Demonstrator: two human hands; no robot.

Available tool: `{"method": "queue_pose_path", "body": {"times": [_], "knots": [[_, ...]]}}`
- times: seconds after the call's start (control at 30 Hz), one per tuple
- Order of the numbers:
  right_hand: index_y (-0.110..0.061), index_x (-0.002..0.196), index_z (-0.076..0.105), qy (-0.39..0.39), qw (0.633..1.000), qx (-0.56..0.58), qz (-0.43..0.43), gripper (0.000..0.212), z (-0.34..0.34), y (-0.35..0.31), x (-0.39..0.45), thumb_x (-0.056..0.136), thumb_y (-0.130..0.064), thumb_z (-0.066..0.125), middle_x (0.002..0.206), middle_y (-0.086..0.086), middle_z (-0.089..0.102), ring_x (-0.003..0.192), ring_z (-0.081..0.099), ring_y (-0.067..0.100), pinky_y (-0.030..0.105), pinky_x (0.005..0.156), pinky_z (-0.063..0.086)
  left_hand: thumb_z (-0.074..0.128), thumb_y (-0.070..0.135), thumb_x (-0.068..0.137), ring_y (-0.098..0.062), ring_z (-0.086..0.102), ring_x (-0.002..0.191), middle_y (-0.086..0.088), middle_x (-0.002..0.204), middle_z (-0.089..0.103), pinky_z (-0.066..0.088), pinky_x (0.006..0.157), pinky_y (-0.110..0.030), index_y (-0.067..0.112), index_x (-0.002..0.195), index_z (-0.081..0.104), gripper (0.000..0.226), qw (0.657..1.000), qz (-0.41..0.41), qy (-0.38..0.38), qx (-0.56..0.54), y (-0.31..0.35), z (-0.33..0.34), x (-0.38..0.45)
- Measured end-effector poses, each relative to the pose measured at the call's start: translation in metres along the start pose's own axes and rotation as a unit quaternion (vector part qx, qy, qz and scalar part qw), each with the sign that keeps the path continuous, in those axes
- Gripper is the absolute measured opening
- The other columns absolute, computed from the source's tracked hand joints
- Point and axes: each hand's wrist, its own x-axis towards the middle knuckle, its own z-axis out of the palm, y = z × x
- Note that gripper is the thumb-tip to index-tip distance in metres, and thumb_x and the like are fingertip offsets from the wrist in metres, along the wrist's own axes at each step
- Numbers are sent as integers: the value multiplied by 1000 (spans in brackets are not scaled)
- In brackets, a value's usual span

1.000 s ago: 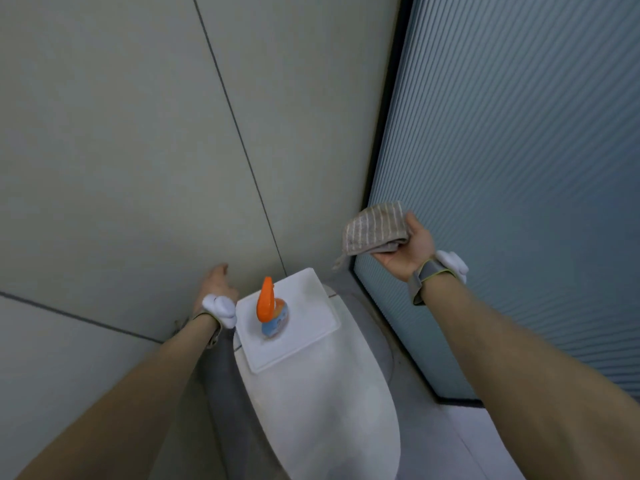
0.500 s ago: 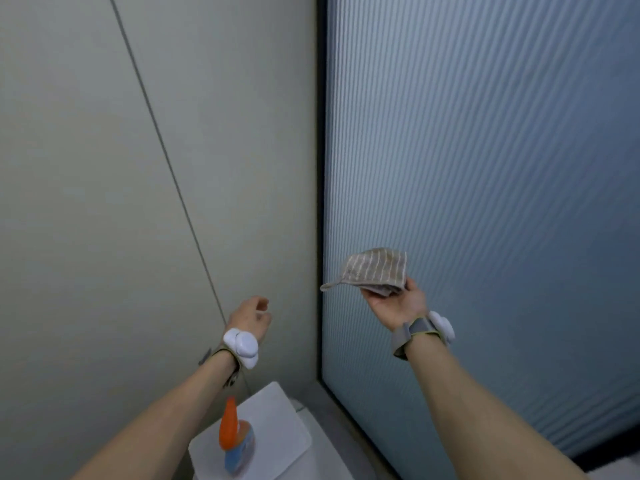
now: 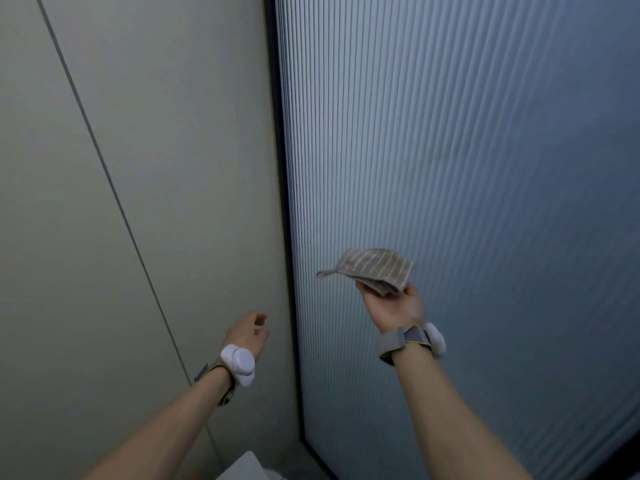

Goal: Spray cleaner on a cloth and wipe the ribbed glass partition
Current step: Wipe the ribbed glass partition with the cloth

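The ribbed glass partition (image 3: 467, 168) fills the right half of the view, bluish with fine vertical ribs and a dark frame along its left edge. My right hand (image 3: 394, 306) is raised palm-up in front of the glass, holding a folded beige striped cloth (image 3: 375, 268) close to the pane; whether the cloth touches the glass I cannot tell. My left hand (image 3: 247, 332) hangs in the air by the wall, fingers loosely curled, holding nothing. The spray bottle is out of view.
A pale grey panelled wall (image 3: 138, 168) with a thin diagonal seam takes up the left half. A white corner of the toilet tank lid (image 3: 242, 467) shows at the bottom edge. Both wrists wear bands with white sensors.
The view has tilted upward: the toilet and the orange spray bottle have slid out of the bottom. Both hands have risen, the right one carrying the cloth higher along the glass.
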Motion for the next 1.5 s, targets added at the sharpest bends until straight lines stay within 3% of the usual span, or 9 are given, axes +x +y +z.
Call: {"method": "queue_pose_path", "body": {"times": [0.1, 0.37, 0.43, 0.67, 0.8, 1.0, 1.1, 1.33, 1.5], "knots": [[-12, 84, 48, 2, 999, 44, -19, 9, 19, 4, 3, 80, -10, 41, 88, 8, 46, 72, 41, 25, 22, 93, 24, 51, 12, 91, -26, 59, 108, -10, 127, 59, 41, 88, -25, 6, 122, 54, 33, 1000, 7, 0, -4, 6, -7, 12], [-8, 131, 46, -6, 987, 114, -116, 38, 65, 24, -1, 100, -20, 28, 133, 15, 50, 120, 48, 29, 39, 100, 41, 49, 16, 92, -26, 58, 110, -9, 131, 56, 40, 89, -26, 6, 125, 51, 34, 993, 110, -48, 15, 26, -28, 62], [-9, 128, 46, -9, 980, 122, -155, 35, 77, 30, -1, 100, -19, 28, 125, 13, 53, 109, 52, 28, 36, 84, 47, 49, 17, 93, -26, 57, 112, -9, 132, 55, 40, 90, -26, 7, 127, 50, 35, 988, 141, -61, 13, 31, -38, 77], [-5, 118, 49, 28, 960, 103, -259, 33, 115, 33, 1, 95, 4, 28, 114, 14, 55, 111, 55, 28, 35, 92, 48, 50, 15, 92, -28, 54, 115, -11, 132, 55, 42, 94, -31, 6, 127, 48, 36, 975, 207, -79, -5, 45, -48, 109], [-1, 112, 56, 46, 948, 4, -315, 40, 123, 29, 10, 91, 13, 25, 136, 17, 48, 127, 46, 30, 36, 108, 37, 49, 15, 93, -26, 53, 116, -11, 133, 53, 40, 93, -28, 7, 128, 47, 36, 971, 221, -91, -20, 50, -42, 115], [-7, 112, 54, 114, 845, -264, -451, 39, 125, 24, 25, 88, 18, 37, 107, 12, 58, 98, 59, 26, 34, 77, 58, 49, 13, 92, -24, 54, 111, -11, 131, 53, 36, 87, -22, 6, 127, 48, 35, 966, 239, -88, -34, 51, -31, 121], [-10, 113, 57, 155, 696, -474, -517, 29, 122, 22, 25, 88, 4, 52, 111, 6, 62, 105, 60, 24, 38, 97, 48, 48, 14, 93, -21, 53, 108, -9, 132, 52, 35, 85, -22, 8, 127, 47, 35, 964, 252, -83, -37, 52, -31, 123], [-12, 130, 49, 173, 105, -833, -516, 45, 121, -4, 25, 86, -6, 55, 124, 15, 47, 110, 47, 32, 41, 95, 44, 48, 17, 93, -20, 53, 103, -6, 141, 40, 38, 86, -25, 15, 136, 37, 45, 954, 286, -82, -34, 59, -22, 132], [-9, 137, 39, 116, -98, -875, -459, 64, 121, -28, 26, 80, -15, 67, 145, 12, 35, 131, 25, 29, 45, 109, 25, 49, 18, 92, -22, 53, 110, -5, 145, 34, 43, 91, -30, 18, 141, 31, 52, 949, 305, -75, -40, 71, -12, 139]]}}
